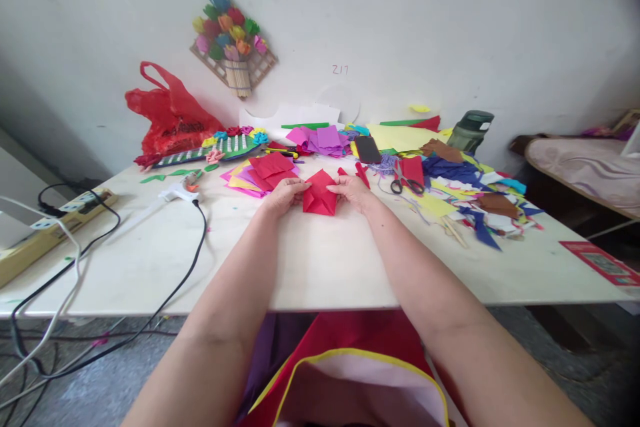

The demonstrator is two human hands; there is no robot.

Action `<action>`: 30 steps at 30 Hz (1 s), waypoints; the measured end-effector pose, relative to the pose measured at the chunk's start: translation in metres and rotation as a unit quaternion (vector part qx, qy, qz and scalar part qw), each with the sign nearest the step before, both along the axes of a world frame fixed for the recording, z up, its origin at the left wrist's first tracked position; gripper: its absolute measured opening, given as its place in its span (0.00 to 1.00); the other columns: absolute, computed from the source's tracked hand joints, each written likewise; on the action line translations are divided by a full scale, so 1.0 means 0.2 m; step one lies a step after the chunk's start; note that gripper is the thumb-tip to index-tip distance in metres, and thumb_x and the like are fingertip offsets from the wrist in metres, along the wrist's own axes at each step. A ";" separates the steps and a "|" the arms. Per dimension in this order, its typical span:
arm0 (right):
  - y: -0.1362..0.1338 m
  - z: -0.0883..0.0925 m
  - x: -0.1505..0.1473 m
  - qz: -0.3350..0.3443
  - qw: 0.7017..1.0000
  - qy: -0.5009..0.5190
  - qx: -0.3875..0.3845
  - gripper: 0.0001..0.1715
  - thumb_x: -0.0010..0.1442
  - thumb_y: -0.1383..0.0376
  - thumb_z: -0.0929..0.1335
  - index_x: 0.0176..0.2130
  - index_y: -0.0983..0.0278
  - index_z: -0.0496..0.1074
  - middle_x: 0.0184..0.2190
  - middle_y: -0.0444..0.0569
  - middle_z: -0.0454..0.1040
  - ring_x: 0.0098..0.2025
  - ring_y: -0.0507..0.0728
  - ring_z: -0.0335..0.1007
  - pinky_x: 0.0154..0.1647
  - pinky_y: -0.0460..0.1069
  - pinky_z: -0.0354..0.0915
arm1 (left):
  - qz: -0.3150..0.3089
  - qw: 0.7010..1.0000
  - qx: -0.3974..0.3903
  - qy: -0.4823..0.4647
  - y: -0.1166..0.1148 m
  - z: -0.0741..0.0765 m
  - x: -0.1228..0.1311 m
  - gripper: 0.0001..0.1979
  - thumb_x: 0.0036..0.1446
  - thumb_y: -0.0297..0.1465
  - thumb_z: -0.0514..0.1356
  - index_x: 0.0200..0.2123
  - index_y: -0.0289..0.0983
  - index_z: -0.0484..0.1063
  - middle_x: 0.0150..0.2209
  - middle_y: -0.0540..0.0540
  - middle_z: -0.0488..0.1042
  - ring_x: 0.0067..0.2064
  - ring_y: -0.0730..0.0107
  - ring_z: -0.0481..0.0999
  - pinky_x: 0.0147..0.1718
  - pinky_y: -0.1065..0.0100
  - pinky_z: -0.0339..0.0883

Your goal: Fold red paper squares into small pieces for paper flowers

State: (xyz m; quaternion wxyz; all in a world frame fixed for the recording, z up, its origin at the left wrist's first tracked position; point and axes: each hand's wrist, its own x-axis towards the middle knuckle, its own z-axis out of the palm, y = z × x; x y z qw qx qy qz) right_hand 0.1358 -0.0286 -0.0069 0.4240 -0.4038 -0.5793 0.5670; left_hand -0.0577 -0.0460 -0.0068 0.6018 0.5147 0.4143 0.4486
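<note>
A folded red paper piece [320,195] is between my two hands above the middle of the white table [330,260]. My left hand [287,195] pinches its left edge, and my right hand [353,192] pinches its right edge. The paper's top comes to a point, with creases across its lower part. Just beyond my left hand lies a stack of red, pink and yellow paper sheets [270,170]. Small red rolled pieces [362,175] rest beside my right hand.
Black scissors [406,180], a phone [367,150] and coloured scraps [485,193] lie to the right, with a green bottle [471,131] behind. On the left are a glue gun [180,192], its cable, a power strip [63,230] and a red bag [173,117].
</note>
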 end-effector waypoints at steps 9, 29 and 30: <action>0.00 0.00 0.00 -0.004 1.000 -0.017 0.013 0.11 0.40 0.64 0.71 0.24 0.67 0.66 0.14 0.41 0.67 0.15 0.49 0.61 0.16 0.45 0.59 | -0.006 0.999 0.045 0.017 0.01 -0.03 0.00 0.13 0.42 0.36 0.64 0.23 0.33 0.66 0.20 0.50 0.68 0.19 0.79 0.66 0.19 0.76 0.59; 0.00 -0.01 0.00 -0.020 0.999 -0.038 0.009 0.10 0.41 0.65 0.71 0.23 0.67 0.66 0.12 0.42 0.66 0.14 0.50 0.61 0.15 0.46 0.60 | -0.071 0.997 -0.022 -0.009 -0.01 0.02 -0.04 0.12 0.41 0.28 0.62 0.32 0.31 0.69 0.26 0.44 0.73 0.25 0.72 0.73 0.27 0.69 0.68; 0.00 -0.01 0.00 -0.018 0.999 -0.037 0.008 0.10 0.41 0.65 0.71 0.23 0.67 0.66 0.12 0.42 0.66 0.14 0.50 0.61 0.15 0.46 0.60 | -0.064 0.998 -0.023 -0.003 -0.01 0.01 -0.04 0.12 0.41 0.29 0.63 0.32 0.30 0.69 0.26 0.44 0.73 0.25 0.72 0.73 0.27 0.69 0.68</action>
